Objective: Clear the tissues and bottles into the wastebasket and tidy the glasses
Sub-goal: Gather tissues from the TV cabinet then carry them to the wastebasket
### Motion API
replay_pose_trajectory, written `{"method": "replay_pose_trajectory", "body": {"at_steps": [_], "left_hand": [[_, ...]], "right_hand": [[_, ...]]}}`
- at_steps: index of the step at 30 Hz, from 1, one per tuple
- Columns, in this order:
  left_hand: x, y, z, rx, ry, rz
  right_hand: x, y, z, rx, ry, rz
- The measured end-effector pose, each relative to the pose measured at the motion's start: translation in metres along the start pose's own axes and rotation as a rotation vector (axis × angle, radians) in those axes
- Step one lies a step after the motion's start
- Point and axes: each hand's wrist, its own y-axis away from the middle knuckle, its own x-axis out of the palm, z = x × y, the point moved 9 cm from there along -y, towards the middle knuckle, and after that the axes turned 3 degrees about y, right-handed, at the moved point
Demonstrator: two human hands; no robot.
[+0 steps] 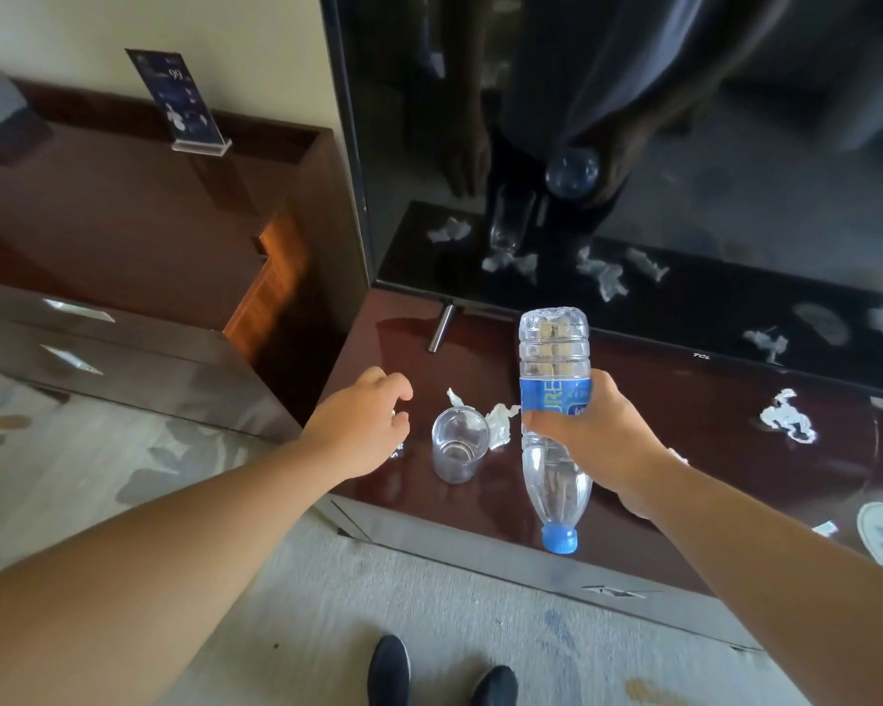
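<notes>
Clear plastic bottle with blue label and blue cap (554, 349) is held inverted, cap downward, above the front edge of the glossy dark-brown desk (709, 450). Right hand (597, 440): fingers wrapped round the label band. Left hand (363, 425) hovers over the desk's left end, fingers loosely curled; whether they hold the small white scrap (396, 453) beneath cannot be told. Empty clear drinking glass (457, 445) stands upright between the hands, with a crumpled white tissue (500, 425) just behind it. Another crumpled tissue (788, 417) lies well to the right.

bottle (554, 349): clear, blue cap down | glass (457, 445): upright, empty | tissues (500, 425): crumpled, behind glass
</notes>
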Motion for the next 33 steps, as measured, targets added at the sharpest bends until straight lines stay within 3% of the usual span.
{"method": "replay_pose_trajectory", "body": {"at_steps": [16, 33], "left_hand": [[0.072, -0.007, 0.050, -0.146, -0.062, 0.153], [0.063, -0.008, 0.042, -0.154, -0.044, 0.145]], "right_hand": [[0.020, -0.013, -0.022, 0.067, 0.026, -0.010], [0.023, -0.005, -0.021, 0.084, 0.025, -0.013]]}}
